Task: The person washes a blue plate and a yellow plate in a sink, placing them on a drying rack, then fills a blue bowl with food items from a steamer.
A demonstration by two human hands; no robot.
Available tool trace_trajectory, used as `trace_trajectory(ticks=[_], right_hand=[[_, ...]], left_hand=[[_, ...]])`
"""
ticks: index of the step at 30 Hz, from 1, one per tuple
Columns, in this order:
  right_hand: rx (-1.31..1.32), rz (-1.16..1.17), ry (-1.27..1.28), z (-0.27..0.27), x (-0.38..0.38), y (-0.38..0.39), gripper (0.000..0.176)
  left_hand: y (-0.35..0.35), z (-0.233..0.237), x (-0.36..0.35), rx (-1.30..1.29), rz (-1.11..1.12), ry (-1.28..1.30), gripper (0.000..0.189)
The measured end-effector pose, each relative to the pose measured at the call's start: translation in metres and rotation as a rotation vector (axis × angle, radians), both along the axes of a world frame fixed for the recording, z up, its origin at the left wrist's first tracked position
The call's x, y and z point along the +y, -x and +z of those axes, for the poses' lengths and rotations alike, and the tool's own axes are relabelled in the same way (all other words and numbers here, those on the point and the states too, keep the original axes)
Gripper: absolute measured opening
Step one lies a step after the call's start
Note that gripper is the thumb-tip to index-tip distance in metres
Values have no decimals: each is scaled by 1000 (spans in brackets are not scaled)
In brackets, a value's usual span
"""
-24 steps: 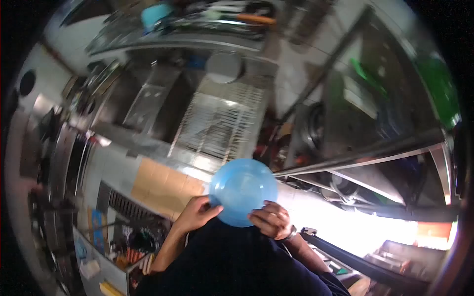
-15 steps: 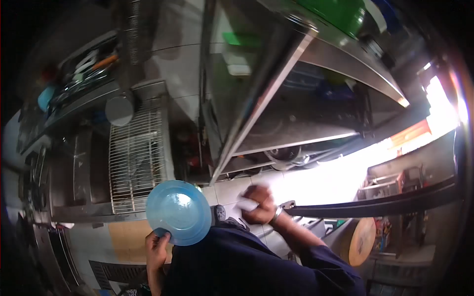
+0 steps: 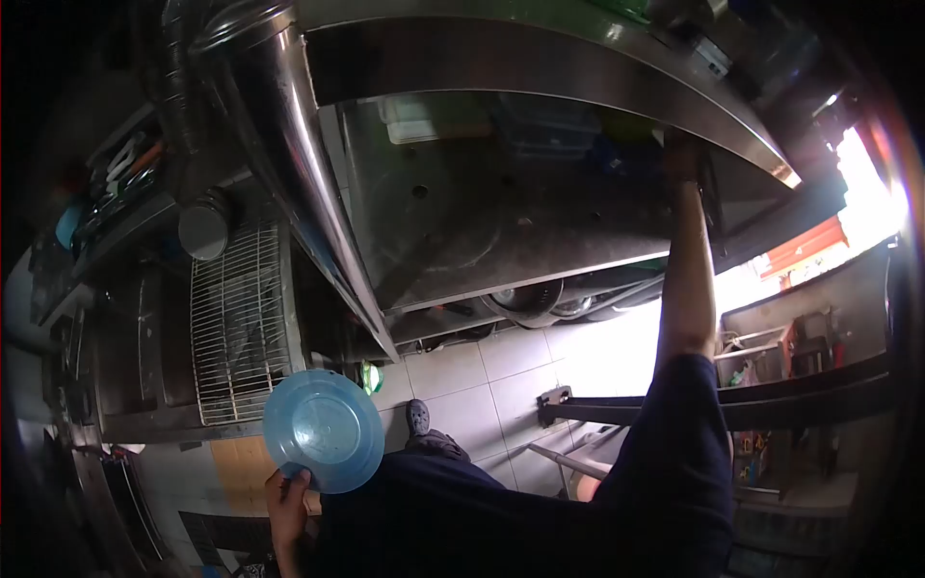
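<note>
A round, translucent blue plastic plate (image 3: 323, 431) is low on the left, and my left hand (image 3: 286, 499) grips its near rim from below. My right arm, in a dark blue sleeve, stretches up across the picture. My right hand (image 3: 681, 154) is at the far edge of the stainless steel table (image 3: 501, 241), under an overhanging steel shelf (image 3: 578, 72). It is in shadow, so its fingers cannot be made out. Stacked plastic containers (image 3: 434, 118) sit on the table's back part.
A wire rack (image 3: 236, 318) and a round metal lid (image 3: 204, 231) lie left of the table. Utensils (image 3: 125, 164) fill a tray at far left. Below are grey floor tiles (image 3: 482, 385), my shoe (image 3: 417, 417) and a black metal bar (image 3: 771, 400).
My right hand has let go of the blue plate and reached up to the steel table's far edge. The left hand alone now holds the plate. The view has swung right.
</note>
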State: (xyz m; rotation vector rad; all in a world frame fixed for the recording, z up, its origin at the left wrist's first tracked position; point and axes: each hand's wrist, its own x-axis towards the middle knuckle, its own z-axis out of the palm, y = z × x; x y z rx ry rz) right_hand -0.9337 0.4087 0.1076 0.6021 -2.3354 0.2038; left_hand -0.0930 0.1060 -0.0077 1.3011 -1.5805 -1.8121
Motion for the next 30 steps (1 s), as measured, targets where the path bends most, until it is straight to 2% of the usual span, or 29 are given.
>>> trace_trajectory(ticks=[4, 6, 8, 10, 12, 15, 17, 19, 21, 22, 23, 24, 25, 26, 27, 29, 30], right_hand=[[-106, -14, -19, 15, -12, 33, 37], [-131, -8, -18, 21, -16, 43, 37], [-140, -3, -10, 23, -19, 46, 36], [-133, 7, 13, 31, -23, 42, 36], [-110, 22, 42, 40, -26, 36, 36], [-55, 66, 128, 53, -25, 10, 35], [-56, 115, 228, 61, -19, -44, 35], [-132, 174, 361, 60, -13, -144, 35], [-216, 168, 537, 56, -20, -264, 36], [-249, 146, 313, 48, -8, -299, 33], [-288, 149, 231, 22, 7, -333, 28], [-314, 185, 175, 4, 6, -383, 23], [-366, 235, 45, -10, -7, -438, 19], [-419, 302, -115, -23, -21, -488, 16], [-467, 389, -287, -30, -41, -531, 16], [-457, 1080, 44, -55, -62, -575, 8], [-436, 1046, 1, -57, -72, -598, 13]], left_hand=[[1, 20, 9, -53, -44, 3, 17], [6, 30, 21, 14, 108, -102, 18], [2, 32, 25, 44, 170, -178, 18], [-4, 25, 28, 78, 220, -252, 19], [-15, 7, 25, 131, 164, -281, 20], [-1, 18, 29, 99, 231, -325, 22], [0, 5, 24, 54, 204, -245, 22], [-1, -17, 17, 9, 195, -164, 22], [1, -31, 1, -14, -48, -208, 23], [16, -18, 1, 101, -85, -232, 31], [34, -5, 4, 218, -125, -256, 39], [39, -9, 0, 211, -122, -256, 39], [42, -20, -5, 237, -200, -258, 47], [45, -24, -9, 264, -286, -260, 55], [51, -20, -11, 258, -301, -261, 55], [64, -10, -10, 425, -268, -574, 61], [69, -12, -12, 496, -316, -656, 55]])
